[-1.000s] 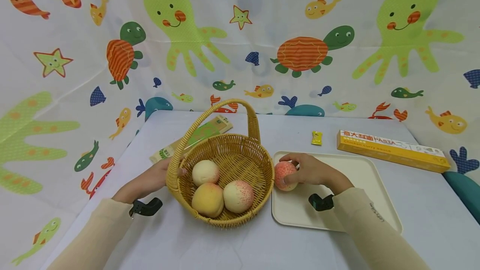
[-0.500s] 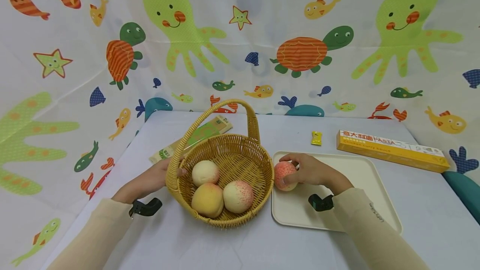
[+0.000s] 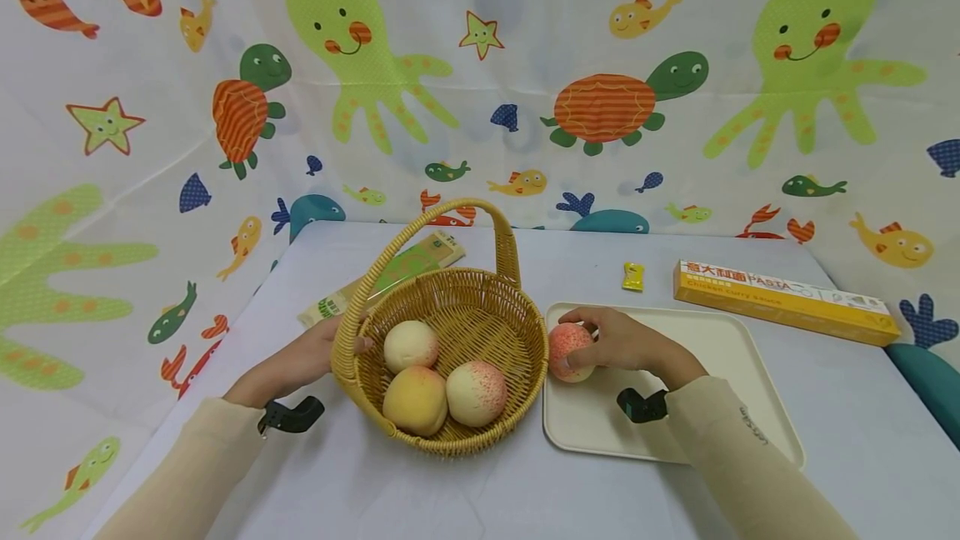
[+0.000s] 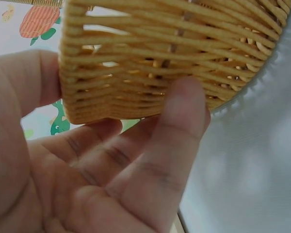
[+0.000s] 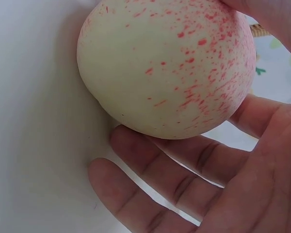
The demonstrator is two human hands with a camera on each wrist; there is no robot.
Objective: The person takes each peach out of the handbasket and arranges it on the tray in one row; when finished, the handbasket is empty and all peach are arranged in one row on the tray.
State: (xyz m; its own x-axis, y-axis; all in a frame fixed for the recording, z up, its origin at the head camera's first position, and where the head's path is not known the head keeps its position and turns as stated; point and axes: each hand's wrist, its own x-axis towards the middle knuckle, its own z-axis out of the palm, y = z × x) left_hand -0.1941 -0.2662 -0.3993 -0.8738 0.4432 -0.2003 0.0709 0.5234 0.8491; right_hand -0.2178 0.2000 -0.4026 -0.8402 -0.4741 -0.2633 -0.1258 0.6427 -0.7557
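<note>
A wicker basket with a tall arched handle holds a pale peach, a yellow peach and a red-speckled peach. My left hand grips its left side, thumb over the rim; in the left wrist view the fingers lie against the woven wall. On the right, my right hand holds a pink-red peach at the left end of a cream tray. The right wrist view shows this peach between thumb and fingers, its underside pale.
Behind the basket lies a green-and-tan flat packet. A small yellow wrapped candy sits beyond the tray. At the back right is a long yellow pasta box. A patterned cloth hangs behind the white table.
</note>
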